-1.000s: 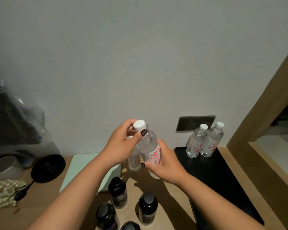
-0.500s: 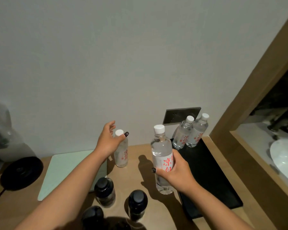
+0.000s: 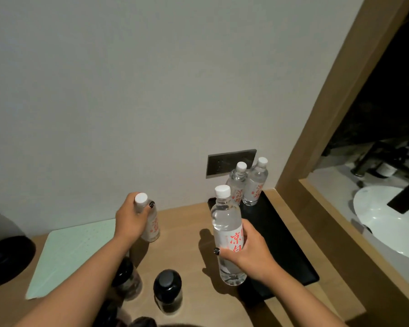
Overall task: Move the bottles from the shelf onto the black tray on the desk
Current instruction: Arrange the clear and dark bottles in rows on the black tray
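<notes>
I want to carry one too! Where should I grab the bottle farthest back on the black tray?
Probably around its middle, at the label. That bottle stands upright at the back of the tray, with another bottle close on its left and the wall behind. So come from the right or front, where it's open. The cap is narrow and likely slippery to lift by.

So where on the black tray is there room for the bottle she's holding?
The black rectangular tray is bare along its middle and near end, right beside the right hand holding the clear plastic water bottle. Its far corner by the wall is crowded: two white-capped water bottles stand there together.
</notes>
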A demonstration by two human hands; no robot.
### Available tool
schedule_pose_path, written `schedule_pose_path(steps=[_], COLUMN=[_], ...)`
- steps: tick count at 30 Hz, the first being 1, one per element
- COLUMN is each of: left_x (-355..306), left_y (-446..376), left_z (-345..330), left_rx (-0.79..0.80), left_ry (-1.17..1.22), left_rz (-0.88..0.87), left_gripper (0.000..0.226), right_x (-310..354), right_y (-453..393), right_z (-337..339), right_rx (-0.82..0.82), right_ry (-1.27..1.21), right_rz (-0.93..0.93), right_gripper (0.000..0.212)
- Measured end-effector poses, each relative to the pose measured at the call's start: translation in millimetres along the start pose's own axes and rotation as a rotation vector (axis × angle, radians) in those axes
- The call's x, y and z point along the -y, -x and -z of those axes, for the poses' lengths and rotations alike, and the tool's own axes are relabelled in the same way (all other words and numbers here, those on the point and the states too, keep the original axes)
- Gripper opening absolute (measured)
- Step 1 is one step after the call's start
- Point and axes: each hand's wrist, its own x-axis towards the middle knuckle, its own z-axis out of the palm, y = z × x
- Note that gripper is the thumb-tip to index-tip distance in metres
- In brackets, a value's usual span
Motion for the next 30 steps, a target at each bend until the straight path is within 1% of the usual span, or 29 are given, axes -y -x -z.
schedule_pose_path(steps=[3, 5, 8, 14, 18, 23, 30], left_x=[-6, -9, -19, -53, -80, -85, -81], left_y=[-1, 1, 11, 28, 45, 54, 47], left_z=[-1, -4, -12, -50, -82, -112, -125], left_rx=[-0.014, -0.033, -0.056, 0.091, 0.187, 0.292, 0.283], left_ry=[-0.012, 0.001, 0.016, 0.04, 0.031, -0.048, -0.084], left_rz=[0.043, 0.054, 0.024, -0.103, -0.119, -0.173, -0.186], left_gripper=[0.029, 0.03, 0.029, 0.029, 0.03, 0.03, 0.032], right_x=[-11, -18, -30, -66, -85, -102, -111], right_y=[3, 4, 0, -14, -26, -42, -71], right_z=[16, 29, 52, 88, 104, 112, 104], right_rx=[-0.025, -0.011, 0.008, -0.056, -0.074, -0.1, -0.078], right_ry=[-0.001, -0.01, -0.011, -0.004, 0.006, 0.025, -0.015], right_rz=[-0.005, -0.002, 0.0, -0.061, -0.087, -0.095, -0.096], right_gripper=[0.066, 0.07, 0.077, 0.08, 0.08, 0.078, 0.075])
